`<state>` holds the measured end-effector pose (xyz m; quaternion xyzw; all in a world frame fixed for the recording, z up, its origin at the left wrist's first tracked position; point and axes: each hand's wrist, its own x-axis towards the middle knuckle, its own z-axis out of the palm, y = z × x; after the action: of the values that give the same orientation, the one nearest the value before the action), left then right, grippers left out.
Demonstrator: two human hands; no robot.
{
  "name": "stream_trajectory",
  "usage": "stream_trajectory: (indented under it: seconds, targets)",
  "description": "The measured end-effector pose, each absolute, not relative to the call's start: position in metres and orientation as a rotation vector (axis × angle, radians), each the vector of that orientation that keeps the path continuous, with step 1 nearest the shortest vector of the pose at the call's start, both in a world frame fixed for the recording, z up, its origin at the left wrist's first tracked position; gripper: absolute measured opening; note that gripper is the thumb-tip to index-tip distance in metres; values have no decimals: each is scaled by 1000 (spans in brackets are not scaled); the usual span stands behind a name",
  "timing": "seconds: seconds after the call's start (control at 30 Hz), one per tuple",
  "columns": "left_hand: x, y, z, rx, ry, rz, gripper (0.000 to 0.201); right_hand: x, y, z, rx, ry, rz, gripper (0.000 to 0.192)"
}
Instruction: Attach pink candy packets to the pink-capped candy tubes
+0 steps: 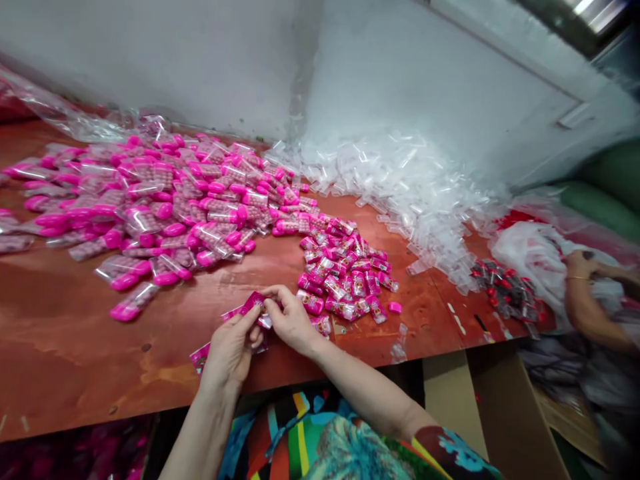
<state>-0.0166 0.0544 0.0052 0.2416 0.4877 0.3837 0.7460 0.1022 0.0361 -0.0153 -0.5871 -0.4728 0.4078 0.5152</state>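
Both my hands meet near the front of the reddish table (165,353), closed on a pink printed wrapper (253,302). My left hand (233,347) pinches it from the left, and the fingertips of my right hand (293,323) grip its right side. Whether anything is inside the wrapper is hidden by the fingers. Another flat pink wrapper (200,358) lies beside my left wrist. Just beyond my right hand is a pile of small pink wrapped packs (350,273). Clear candy containers with pink ends (165,200), filled with small balls, are heaped to the left.
Clear plastic pieces (400,187) are heaped along the wall. A loose pink cap (395,307) lies right of the packs. Black and red pieces (507,290) sit farther right, near another person's arm (585,293) and white plastic bags. A cardboard box (505,407) stands below the table edge.
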Motion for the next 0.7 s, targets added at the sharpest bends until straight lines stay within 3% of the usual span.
stream_trajectory:
  seconds: [0.43,0.7]
  targets:
    - [6,75,-1,432,1049,833,24,126,51,-14,-1582,-1418,759,23]
    - [-14,69,-1,369,1069,915,36,141,58,-27,-1582,-1658,842,34]
